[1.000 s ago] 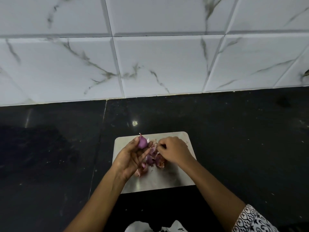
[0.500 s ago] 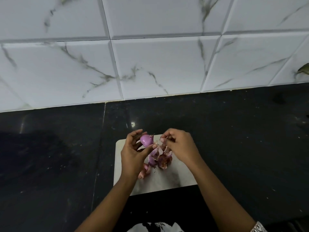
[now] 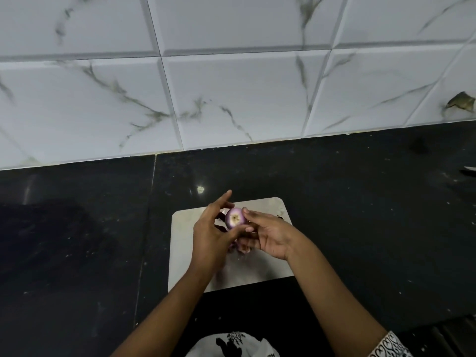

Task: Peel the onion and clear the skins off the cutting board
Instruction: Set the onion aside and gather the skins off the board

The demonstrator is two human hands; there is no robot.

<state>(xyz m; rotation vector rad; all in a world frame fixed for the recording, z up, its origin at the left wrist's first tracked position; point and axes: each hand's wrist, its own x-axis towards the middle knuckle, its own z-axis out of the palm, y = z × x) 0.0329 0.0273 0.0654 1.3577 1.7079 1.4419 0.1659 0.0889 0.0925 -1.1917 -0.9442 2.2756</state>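
Note:
A small purple onion (image 3: 235, 218) is held above the grey cutting board (image 3: 181, 243), its pale cut end facing me. My left hand (image 3: 211, 235) holds it from the left, thumb under it and index finger stretched out past it. My right hand (image 3: 268, 235) meets it from the right, fingertips on its upper right side. A few pink onion skins (image 3: 240, 248) lie on the board beneath my hands, mostly hidden by them.
The board lies on a black stone counter (image 3: 360, 215) that runs back to a white marble-tiled wall (image 3: 231, 86). A thin light object (image 3: 469, 168) pokes in at the right edge. Patterned cloth (image 3: 233, 343) shows at the bottom.
The onion has been turned so its cut end faces me. My right hand has moved off the skins and onto the onion. Both hands have risen a little over the board.

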